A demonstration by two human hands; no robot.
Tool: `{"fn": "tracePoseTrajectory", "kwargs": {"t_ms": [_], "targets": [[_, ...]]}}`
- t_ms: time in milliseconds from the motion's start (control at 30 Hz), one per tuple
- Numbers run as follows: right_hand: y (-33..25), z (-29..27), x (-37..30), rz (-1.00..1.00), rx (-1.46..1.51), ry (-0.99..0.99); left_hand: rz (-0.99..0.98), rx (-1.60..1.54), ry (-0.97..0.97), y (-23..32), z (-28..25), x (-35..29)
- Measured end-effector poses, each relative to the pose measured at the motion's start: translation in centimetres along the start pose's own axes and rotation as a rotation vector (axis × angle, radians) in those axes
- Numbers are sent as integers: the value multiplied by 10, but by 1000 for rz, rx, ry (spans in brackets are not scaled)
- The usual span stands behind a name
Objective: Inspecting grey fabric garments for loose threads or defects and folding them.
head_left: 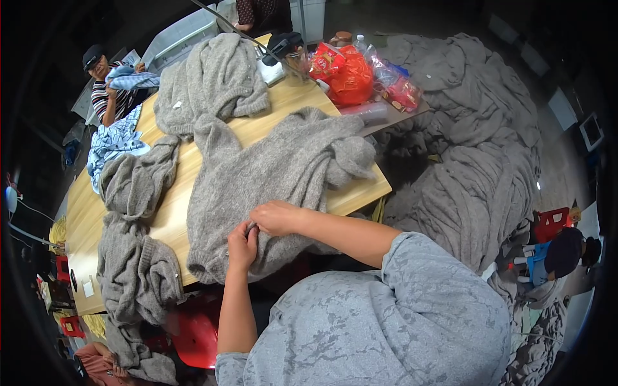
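A grey knit sweater (257,170) lies spread over the near part of the table, its lower edge hanging past the table's front. My left hand (241,246) is closed on the sweater's near edge, thumb and fingers pinched together. Right beside it, my right hand (275,217) is also closed on the knit, knuckles up. The two hands almost touch, and the bit of fabric between their fingertips is mostly hidden. One sleeve of the sweater points away at the upper left; a bunched part (351,161) lies toward the right.
More grey knits lie in a heap (212,80) at the back and a pile (138,270) at the left. Red plastic bags (347,74) crowd a side surface. A huge grey fabric mound (476,161) stands right. Across the table, a person (112,87) handles blue checked cloth.
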State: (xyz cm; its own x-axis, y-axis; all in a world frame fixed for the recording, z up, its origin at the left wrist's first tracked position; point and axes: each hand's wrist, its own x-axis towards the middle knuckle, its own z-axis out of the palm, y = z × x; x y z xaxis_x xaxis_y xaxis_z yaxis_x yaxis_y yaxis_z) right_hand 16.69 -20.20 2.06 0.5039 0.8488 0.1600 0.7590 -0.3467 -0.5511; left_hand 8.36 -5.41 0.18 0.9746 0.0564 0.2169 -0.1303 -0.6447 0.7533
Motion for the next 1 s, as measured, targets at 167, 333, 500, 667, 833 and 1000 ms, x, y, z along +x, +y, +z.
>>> {"fn": "tracePoseTrajectory", "kwargs": {"t_ms": [167, 333, 500, 667, 833, 1000], "targets": [[1, 6, 5, 64, 76, 104, -137, -119, -44, -5, -4, 1], [-2, 9, 8, 166, 125, 191, -266, -194, -73, -18, -3, 3], [-1, 8, 11, 188, 103, 201, -386, -501, -82, -26, -2, 4], [1, 7, 17, 170, 88, 201, -443, -603, -66, -27, -4, 8], [2, 11, 19, 169, 13, 168, -542, -647, -14, -28, -4, 12], [5, 14, 18, 138, 21, 132, -531, -569, -11, -26, -2, 15]]}}
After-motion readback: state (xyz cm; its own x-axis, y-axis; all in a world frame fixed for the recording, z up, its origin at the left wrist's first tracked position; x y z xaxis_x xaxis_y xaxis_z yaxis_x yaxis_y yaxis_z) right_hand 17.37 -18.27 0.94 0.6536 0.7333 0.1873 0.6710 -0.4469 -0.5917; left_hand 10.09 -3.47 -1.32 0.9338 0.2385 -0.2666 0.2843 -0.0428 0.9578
